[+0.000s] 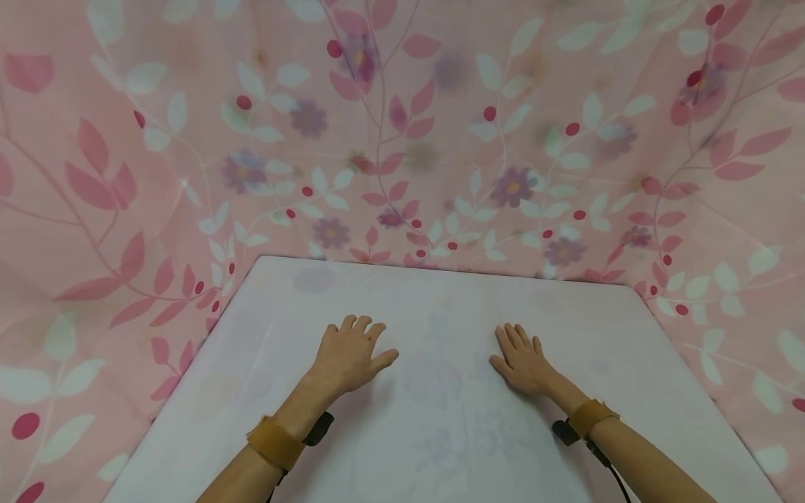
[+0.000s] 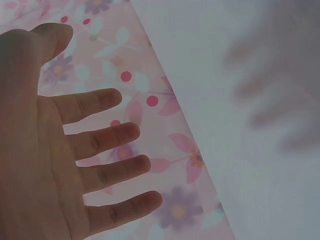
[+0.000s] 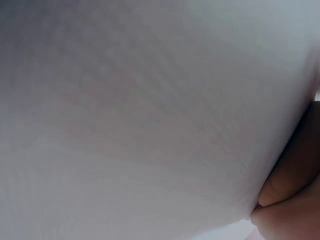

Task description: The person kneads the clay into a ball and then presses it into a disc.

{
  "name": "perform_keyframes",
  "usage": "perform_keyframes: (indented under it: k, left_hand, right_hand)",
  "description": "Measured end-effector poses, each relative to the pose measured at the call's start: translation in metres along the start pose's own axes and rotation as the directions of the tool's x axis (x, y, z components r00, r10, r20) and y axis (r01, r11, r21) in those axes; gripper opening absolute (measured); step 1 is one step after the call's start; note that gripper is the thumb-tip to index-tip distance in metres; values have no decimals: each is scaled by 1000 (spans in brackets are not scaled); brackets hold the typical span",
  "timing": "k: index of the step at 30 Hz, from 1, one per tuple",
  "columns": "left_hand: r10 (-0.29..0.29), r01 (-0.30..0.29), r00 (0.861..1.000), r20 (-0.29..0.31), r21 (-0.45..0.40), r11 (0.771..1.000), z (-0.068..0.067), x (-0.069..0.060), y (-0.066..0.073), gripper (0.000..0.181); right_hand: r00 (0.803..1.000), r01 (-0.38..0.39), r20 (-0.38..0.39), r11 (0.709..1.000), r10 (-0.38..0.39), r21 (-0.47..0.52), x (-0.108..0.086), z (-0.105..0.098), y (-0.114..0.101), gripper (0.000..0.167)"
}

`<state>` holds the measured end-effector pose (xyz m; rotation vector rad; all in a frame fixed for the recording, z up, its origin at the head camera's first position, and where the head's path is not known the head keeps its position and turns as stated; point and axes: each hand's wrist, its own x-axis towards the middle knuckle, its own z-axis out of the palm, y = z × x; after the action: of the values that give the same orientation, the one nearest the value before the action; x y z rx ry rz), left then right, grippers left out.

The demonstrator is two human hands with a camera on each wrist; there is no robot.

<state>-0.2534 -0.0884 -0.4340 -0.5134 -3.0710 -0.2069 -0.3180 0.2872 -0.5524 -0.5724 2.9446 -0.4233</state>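
My left hand (image 1: 349,356) is held above the white tabletop (image 1: 434,419), left of its middle, with its fingers spread apart. In the left wrist view the palm and the outstretched fingers (image 2: 107,140) show with nothing in them, and a blurred shadow falls on the white surface. Farther right, my right hand (image 1: 523,362) lies palm down at the tabletop, fingers extended. Close up in the right wrist view, parts of its fingers (image 3: 292,170) lie along the white surface; the rest of that hand is out of that view. Neither hand holds anything.
Pink cloth (image 1: 434,154) printed with leaves, berries and flowers hangs behind the table and along both its sides. Each wrist wears a tan band (image 1: 275,443) with a small black camera (image 1: 318,429); a dark cable (image 1: 619,482) trails from the right one.
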Motion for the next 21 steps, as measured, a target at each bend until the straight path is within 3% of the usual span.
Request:
perform_keyframes:
  k: [9, 21]
  left_hand:
    - [-15, 15, 1000, -3, 16, 1000, -1, 0, -3, 61]
    - [-26, 26, 1000, -10, 9, 1000, -1, 0, -5, 60]
  right_hand:
    - [998, 31, -48, 999, -32, -23, -4, -7, -10, 71]
    - [997, 59, -52, 998, -59, -3, 0, -1, -2, 74]
